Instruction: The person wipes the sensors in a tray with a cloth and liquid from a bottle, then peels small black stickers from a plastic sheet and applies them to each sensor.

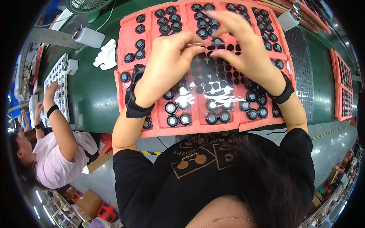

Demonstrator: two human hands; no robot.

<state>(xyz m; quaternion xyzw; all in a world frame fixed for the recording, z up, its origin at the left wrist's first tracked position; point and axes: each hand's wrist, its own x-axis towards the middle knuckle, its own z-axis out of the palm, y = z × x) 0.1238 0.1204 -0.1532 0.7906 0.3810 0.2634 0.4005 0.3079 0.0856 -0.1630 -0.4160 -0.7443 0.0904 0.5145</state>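
Observation:
A clear plastic sheet [217, 98] with rows of black round stickers lies over the middle of a pink foam tray [121, 99]. My left hand [170, 57] is closed, pinching the sheet's far left edge between thumb and fingers. Above the sheet's far right part is my right hand [247, 47], its thumb and fingers spread apart and the fingertips smeared by motion. Nothing shows between them. Round black parts with pale grey centres, such as one black part [171, 108], sit in the tray's compartments around and beneath the sheet. Each of my wrists wears a black band.
On the green bench [89, 81], a white cloth or glove [106, 56] and a white pump bottle [89, 37] are left of the tray. Another bottle [289, 19] stands far right, near bubble wrap [300, 72]. At left, a person [62, 152] works over a white tray [57, 89].

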